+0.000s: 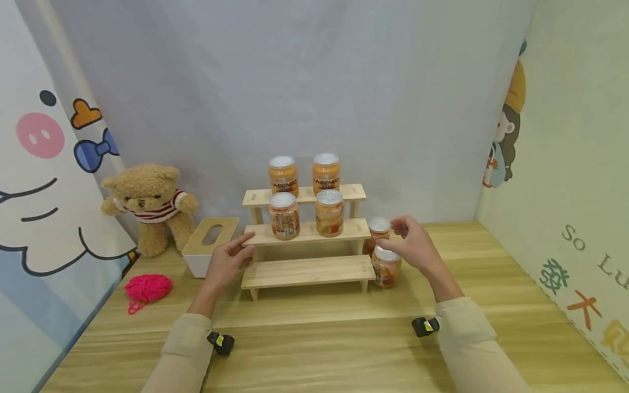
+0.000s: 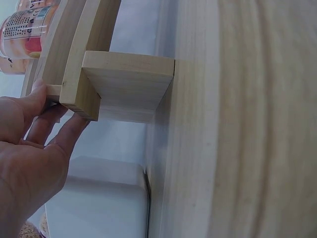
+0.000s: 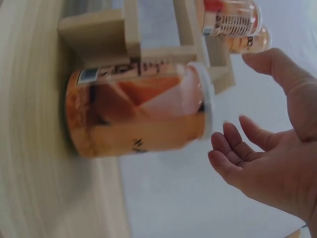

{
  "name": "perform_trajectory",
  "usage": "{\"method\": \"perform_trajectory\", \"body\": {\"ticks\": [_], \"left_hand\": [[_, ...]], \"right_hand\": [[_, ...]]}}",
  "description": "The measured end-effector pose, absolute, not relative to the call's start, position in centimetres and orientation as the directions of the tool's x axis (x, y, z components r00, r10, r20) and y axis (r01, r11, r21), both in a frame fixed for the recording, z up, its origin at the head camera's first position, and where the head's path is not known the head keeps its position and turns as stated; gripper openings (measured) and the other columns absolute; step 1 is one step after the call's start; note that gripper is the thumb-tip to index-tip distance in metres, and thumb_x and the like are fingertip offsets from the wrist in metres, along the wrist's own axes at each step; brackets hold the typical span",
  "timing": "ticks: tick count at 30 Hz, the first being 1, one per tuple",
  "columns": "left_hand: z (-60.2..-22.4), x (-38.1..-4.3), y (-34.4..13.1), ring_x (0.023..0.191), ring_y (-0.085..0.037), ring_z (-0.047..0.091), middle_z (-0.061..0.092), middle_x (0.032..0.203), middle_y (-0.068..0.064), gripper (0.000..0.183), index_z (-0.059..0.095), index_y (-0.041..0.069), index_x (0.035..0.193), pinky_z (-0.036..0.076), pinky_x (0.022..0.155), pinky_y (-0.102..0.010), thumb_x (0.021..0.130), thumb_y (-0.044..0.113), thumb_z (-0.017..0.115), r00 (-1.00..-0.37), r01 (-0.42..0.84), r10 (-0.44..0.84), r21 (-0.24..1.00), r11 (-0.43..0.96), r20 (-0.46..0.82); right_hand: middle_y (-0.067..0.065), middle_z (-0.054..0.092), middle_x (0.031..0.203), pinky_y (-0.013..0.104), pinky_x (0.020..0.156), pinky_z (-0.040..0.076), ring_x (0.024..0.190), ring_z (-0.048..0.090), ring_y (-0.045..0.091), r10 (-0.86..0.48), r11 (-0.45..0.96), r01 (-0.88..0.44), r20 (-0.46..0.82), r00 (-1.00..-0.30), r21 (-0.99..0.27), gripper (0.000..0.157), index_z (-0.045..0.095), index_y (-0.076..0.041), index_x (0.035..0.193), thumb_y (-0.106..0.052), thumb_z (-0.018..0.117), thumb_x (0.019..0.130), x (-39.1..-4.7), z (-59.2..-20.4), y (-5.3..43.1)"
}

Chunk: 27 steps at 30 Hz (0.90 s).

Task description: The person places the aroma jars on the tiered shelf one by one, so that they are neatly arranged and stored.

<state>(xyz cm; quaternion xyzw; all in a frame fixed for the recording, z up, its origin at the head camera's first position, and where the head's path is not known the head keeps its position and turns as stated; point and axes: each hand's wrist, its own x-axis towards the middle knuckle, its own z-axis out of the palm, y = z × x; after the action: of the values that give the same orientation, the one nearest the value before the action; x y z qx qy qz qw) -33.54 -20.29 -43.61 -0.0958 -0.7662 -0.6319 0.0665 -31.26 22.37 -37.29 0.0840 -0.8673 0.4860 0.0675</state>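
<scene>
A three-tier wooden display stand (image 1: 308, 272) stands on the table, its left end held by my left hand (image 1: 229, 261) at the middle plank. In the left wrist view, the thumb and fingers of that hand close around the plank ends (image 2: 79, 101). Two canned-fruit jars (image 1: 283, 177) are on the top tier and two more (image 1: 330, 214) on the middle tier; the lowest tier is bare. Beside the stand's right end are a front jar (image 1: 386, 268) and a rear jar (image 1: 379, 232). My right hand (image 1: 411, 244) hovers by their lids, thumb and fingers spread, holding nothing.
Left of the stand sits a white tissue box (image 1: 199, 265) with a wooden lid. A teddy bear (image 1: 152, 204) in a striped top is behind it, and a ball of pink yarn (image 1: 147, 287) lies nearer. A grey curtain (image 1: 304, 82) hangs behind the table.
</scene>
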Motion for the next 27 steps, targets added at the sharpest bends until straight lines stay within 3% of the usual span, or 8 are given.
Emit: {"method": "perform_trajectory", "body": {"ticks": [9,15,27], "left_hand": [[-43.5,-33.5,-20.3,0.105,-0.034,0.064,0.07,0.106,-0.01,0.045,0.055,0.008,0.145,0.057,0.086,-0.034,0.101,0.017,0.063,-0.97,0.242,0.075,0.949,0.202,0.232],[-43.6,-33.6,-20.4,0.104,-0.033,0.064,0.069,0.111,-0.017,0.045,0.055,0.008,0.144,0.057,0.085,-0.033,0.101,0.016,0.063,-0.968,0.249,0.067,0.949,0.195,0.241],[-43.5,-33.4,-20.3,0.107,-0.029,0.065,0.071,0.11,-0.009,0.045,0.054,0.008,0.145,0.056,0.086,-0.03,0.101,0.015,0.062,-0.972,0.233,0.059,0.954,0.187,0.226]], "right_hand": [[0.031,0.046,0.136,0.055,0.103,0.041,0.126,0.044,0.043,-0.131,0.542,-0.173,0.121,-0.984,-0.822,0.077,0.042,0.013,0.138,-0.031,0.079,0.086,-32.0,-39.2,24.0],[0.027,0.052,0.127,0.045,0.093,0.048,0.116,0.051,0.037,-0.169,0.524,-0.197,0.125,-0.978,-0.828,0.074,0.046,0.012,0.134,-0.03,0.08,0.084,-32.5,-40.1,24.4],[0.021,0.058,0.119,0.03,0.087,0.051,0.105,0.057,0.027,-0.329,0.308,-0.315,0.21,-0.921,-0.898,0.053,0.054,0.007,0.126,-0.006,0.08,0.083,-33.6,-42.6,25.3]]}}
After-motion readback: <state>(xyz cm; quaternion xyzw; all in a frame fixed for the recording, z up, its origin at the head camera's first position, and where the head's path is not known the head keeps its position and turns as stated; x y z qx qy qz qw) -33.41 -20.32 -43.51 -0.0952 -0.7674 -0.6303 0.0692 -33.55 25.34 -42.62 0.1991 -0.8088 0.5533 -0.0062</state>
